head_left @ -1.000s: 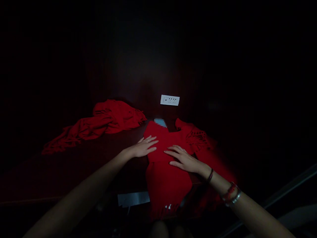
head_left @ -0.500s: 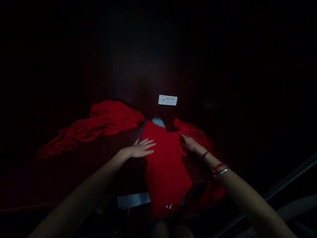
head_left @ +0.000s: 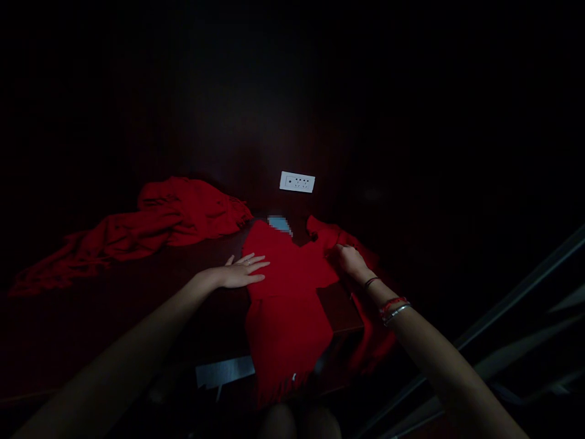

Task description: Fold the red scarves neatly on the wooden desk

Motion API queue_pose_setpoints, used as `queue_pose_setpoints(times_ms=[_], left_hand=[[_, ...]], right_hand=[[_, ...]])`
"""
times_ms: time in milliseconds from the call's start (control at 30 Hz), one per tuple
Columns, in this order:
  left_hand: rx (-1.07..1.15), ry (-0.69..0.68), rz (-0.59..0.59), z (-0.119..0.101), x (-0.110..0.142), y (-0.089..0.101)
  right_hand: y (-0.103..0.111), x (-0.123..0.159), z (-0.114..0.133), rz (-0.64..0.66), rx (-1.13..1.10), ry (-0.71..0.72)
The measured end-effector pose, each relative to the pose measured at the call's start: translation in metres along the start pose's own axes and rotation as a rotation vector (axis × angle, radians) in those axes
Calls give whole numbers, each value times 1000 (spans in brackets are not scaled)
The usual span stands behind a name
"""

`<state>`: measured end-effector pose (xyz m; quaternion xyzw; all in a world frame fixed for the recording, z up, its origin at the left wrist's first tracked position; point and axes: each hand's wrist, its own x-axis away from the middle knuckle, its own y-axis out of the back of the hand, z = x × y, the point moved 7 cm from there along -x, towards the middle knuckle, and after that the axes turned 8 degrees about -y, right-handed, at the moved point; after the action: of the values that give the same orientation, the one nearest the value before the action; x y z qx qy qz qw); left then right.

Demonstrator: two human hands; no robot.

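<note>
A red fringed scarf [head_left: 286, 268] lies over a dark tabletop, its near fringed end hanging past the front edge. My left hand [head_left: 241, 271] rests flat on the scarf's left side with its fingers spread, a ring on one of them. On the right, my right hand [head_left: 351, 261] is closed on the scarf's cloth, the fingertips partly hidden in the folds. Beyond that hand, more red fabric with fringe [head_left: 329, 230] lies loosely and drops down the right side. A second heap of red fringed cloth [head_left: 183, 210] lies crumpled at the left.
A white socket panel [head_left: 297, 182] is on the dark back wall. Below it lies a small pale blue, blurred item [head_left: 280, 224]. A pale sheet-like thing [head_left: 225, 371] shows under the table's front edge. The surroundings are very dark.
My right hand has pulled the scarf's right part outward, uncovering a piece of tabletop beside it. My left hand stays flat on the scarf. The view has shifted slightly to the right.
</note>
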<state>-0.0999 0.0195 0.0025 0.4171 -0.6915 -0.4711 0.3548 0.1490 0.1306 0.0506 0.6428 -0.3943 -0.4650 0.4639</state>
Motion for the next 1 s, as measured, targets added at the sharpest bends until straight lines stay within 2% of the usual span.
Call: queue_pose_setpoints(times_ms=[100,267,367,433,500,533,600,700,800,1000], left_hand=[[9,-8,0,-1,1,0],[-4,2,-4,1,0,0],[-2,2,-20,4,-2,-2],[7,-5,-36,4,-3,-2],[23,-21,-56,4,-3,-1],[32,-31,-66,4,-3,0],[38,-50,-97,4,-1,4],[-31,-55,-205,7,1,12],[-109,-16,-262,11,0,14],[-97,45,-164,10,-5,2]], right_hand=[[26,-9,-18,-82,13,-49],[93,-18,-70,-362,194,-214],[102,-17,-77,-353,239,-214],[94,-14,-59,-317,232,-149],[76,-8,-23,-239,136,-31],[63,-5,-1,-157,25,35],[30,0,38,150,-193,60],[8,-2,80,272,-264,26],[-1,-14,95,314,-346,-78],[-10,-37,107,365,-427,-145]])
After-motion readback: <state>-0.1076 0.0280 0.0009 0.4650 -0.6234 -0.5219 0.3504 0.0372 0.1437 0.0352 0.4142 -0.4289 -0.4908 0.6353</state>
